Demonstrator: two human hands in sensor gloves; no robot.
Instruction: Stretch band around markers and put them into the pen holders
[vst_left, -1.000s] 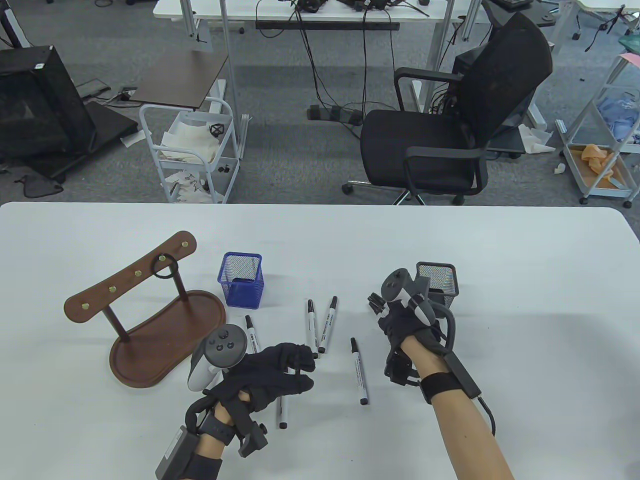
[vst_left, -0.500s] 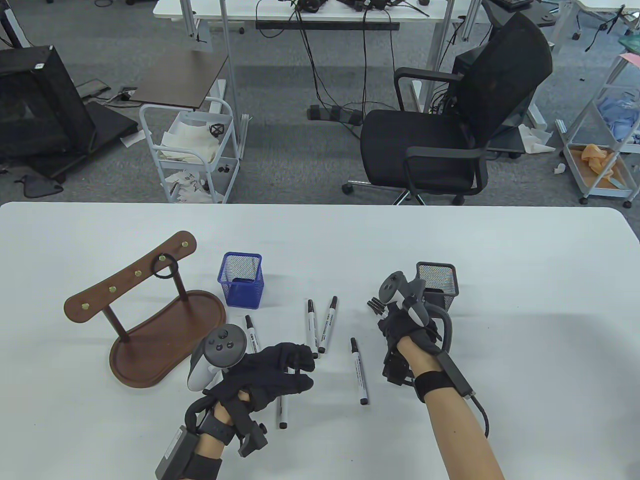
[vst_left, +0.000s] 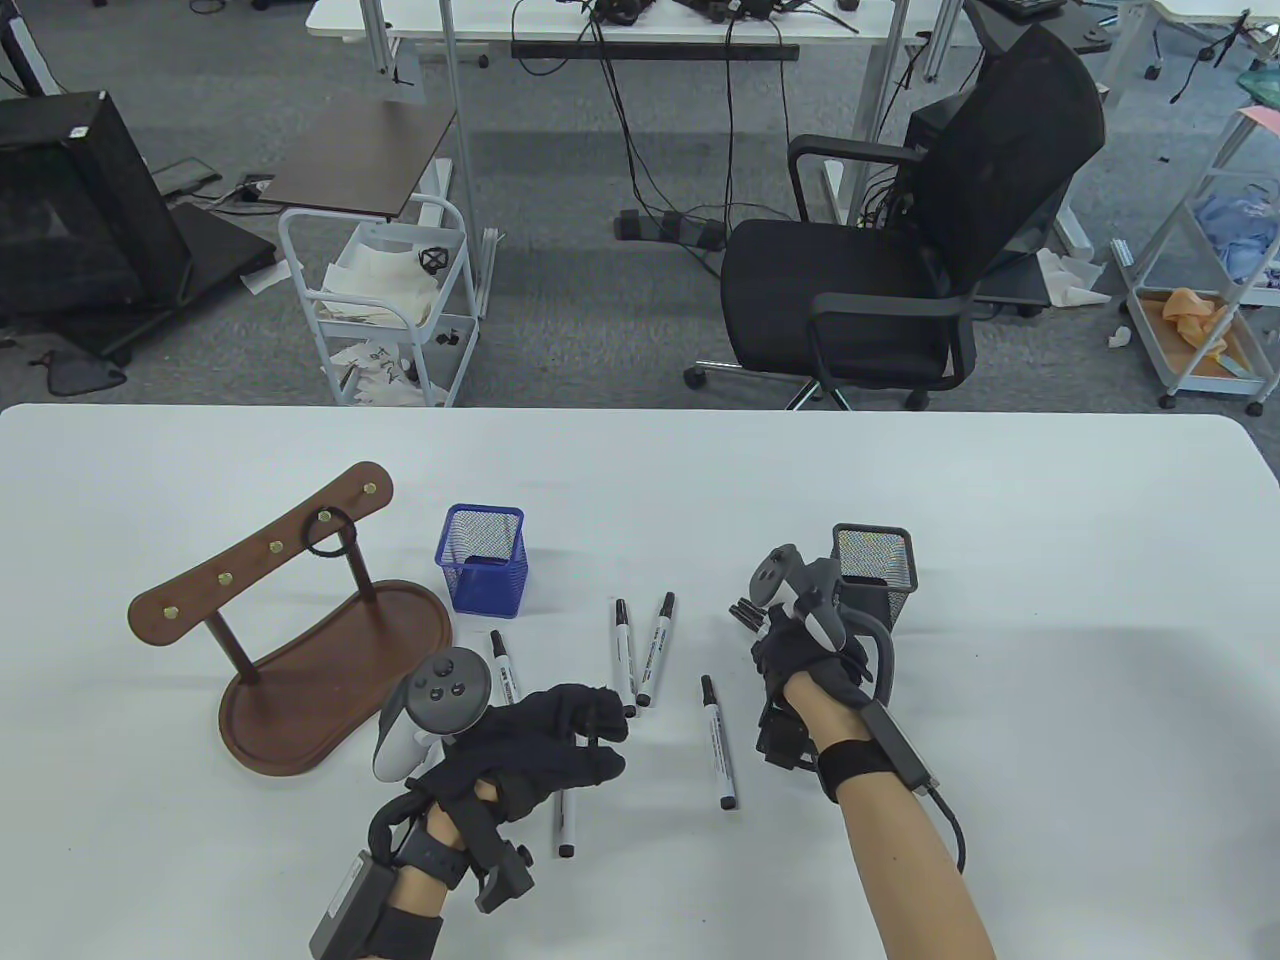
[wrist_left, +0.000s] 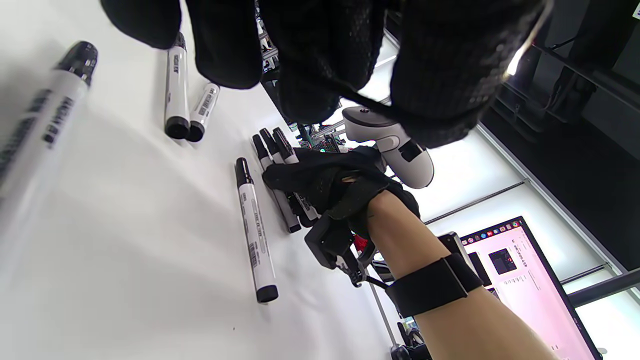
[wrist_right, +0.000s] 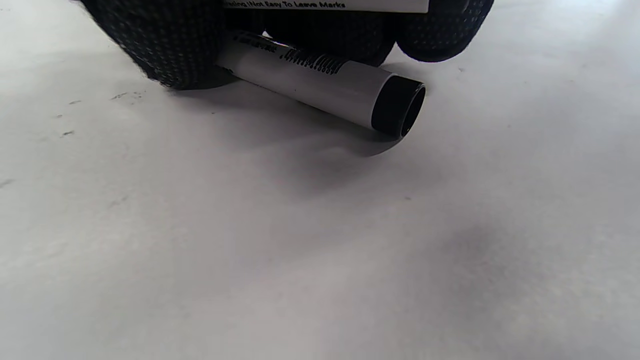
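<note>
Listing from the left: wooden hook stand (vst_left: 300, 650), a spare black band (vst_left: 330, 532) hanging on one of its pegs. Blue mesh pen holder (vst_left: 482, 560), upright, no markers visible inside.

Left hand (vst_left: 545, 745): fingers curled, a thin black band (wrist_left: 375, 102) stretched between the fingertips; it hovers over one loose marker (vst_left: 566, 825). Further loose markers: one by the tracker (vst_left: 505, 668), a pair (vst_left: 640, 650) lying close together, one alone (vst_left: 719, 741).

Right hand (vst_left: 805, 650): fingers closed around a bundle of three markers (wrist_left: 275, 150), held low, just over or on the table; caps protrude toward the far side. The right wrist view shows one barrel end (wrist_right: 350, 95) under the fingers. No band seen on this bundle yet. Black mesh pen holder (vst_left: 873, 570) stands just behind this hand.

Hazards, as judged: the band may snap off the left fingertips while being widened; the bundle may splay in the grasp as the band is drawn over the caps; a swing of the right hand could tip the black holder, given how near it stands.

Surface: white table (vst_left: 1050, 560), smooth, faintly scuffed. Room: grey carpet, black office chair (vst_left: 900, 260), white trolley (vst_left: 380, 300), desks with trailing cables beyond.
</note>
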